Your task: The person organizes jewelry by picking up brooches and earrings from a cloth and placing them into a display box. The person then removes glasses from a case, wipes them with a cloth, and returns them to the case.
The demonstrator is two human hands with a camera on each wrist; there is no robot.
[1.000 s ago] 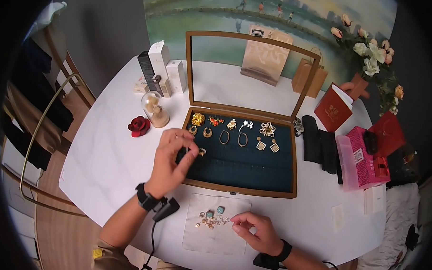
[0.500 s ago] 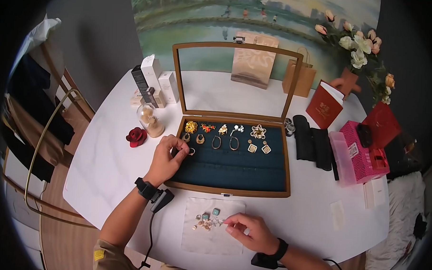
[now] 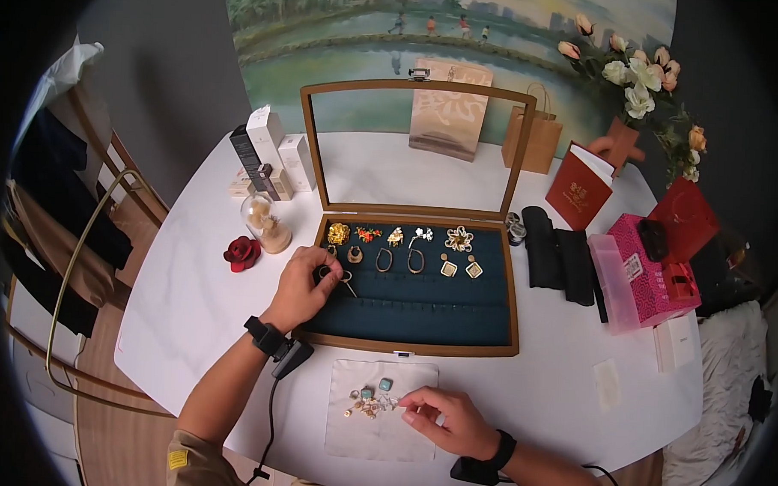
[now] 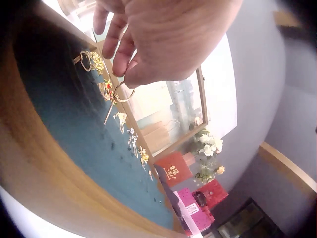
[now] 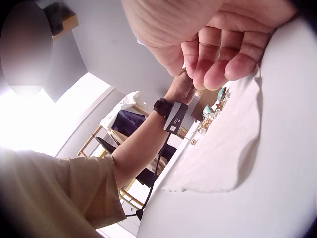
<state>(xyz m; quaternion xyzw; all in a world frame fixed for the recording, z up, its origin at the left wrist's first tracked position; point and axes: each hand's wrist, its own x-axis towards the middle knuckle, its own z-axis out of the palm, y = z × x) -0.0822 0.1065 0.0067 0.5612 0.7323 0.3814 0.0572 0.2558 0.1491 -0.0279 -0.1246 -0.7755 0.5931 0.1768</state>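
My left hand (image 3: 300, 290) pinches a thin hoop earring (image 4: 124, 92) with a straight dangling part, held over the left side of the dark teal lining (image 3: 403, 316) of a wooden display case (image 3: 420, 349). Above it, two rows of earrings and brooches sit in the case, among them a gold flower piece (image 3: 339, 233) and square earrings (image 3: 449, 268). The right hand (image 3: 451, 423) hovers at the right edge of a white cloth (image 3: 382, 444), its fingertips beside a small pile of jewelry (image 3: 368, 405) with turquoise pieces (image 3: 386, 384). Whether those fingertips pinch anything is unclear.
The glass lid (image 3: 522, 153) stands raised behind the case. To the left are a red rose (image 3: 242, 253), a glass dome (image 3: 274, 233) and cosmetic boxes (image 3: 264, 136). Black rolls (image 3: 540, 248), a pink box (image 3: 640, 286) and a red card (image 3: 581, 188) lie on the right.
My left hand has lowered towards the case lining with the hoop, whose dangling part now shows. The head view has shifted slightly. The right hand stays by the pile.
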